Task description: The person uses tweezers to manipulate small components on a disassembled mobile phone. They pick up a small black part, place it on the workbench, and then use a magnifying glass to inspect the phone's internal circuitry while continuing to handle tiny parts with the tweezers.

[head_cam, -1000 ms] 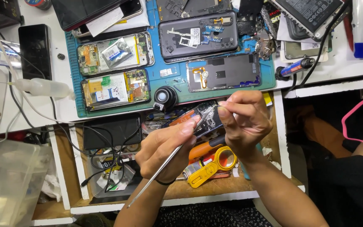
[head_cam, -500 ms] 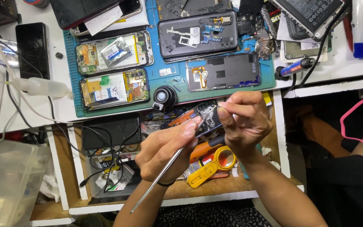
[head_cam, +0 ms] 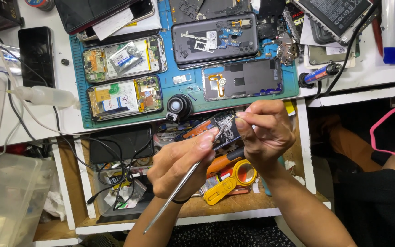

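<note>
Left hand (head_cam: 181,167) closed around thin metal tweezers (head_cam: 184,180), tips raised toward a small dark phone part (head_cam: 222,130). Right hand (head_cam: 264,132) pinching the upper edge of that same part between thumb and fingertips, holding it in the air above the open drawer (head_cam: 115,192), just in front of the blue work mat (head_cam: 170,96). Tweezer tips at or touching the part; whether anything is gripped between them cannot be told.

Judged from present layout: disassembly well advanced. On the mat, two opened phones (head_cam: 122,75) with boards and batteries exposed, plus two dark back covers (head_cam: 216,39) lying inside up. Small round magnifier (head_cam: 177,106) at the mat's front edge. Fine work on the held part apparently under way; nothing reassembled.

Below the hands: yellow looped tool (head_cam: 232,180) and orange-handled tool (head_cam: 222,160) in the drawer, tangled black cables alongside. Further left: clear squeeze bottle (head_cam: 46,96) and a black phone (head_cam: 36,55) on the white bench.
</note>
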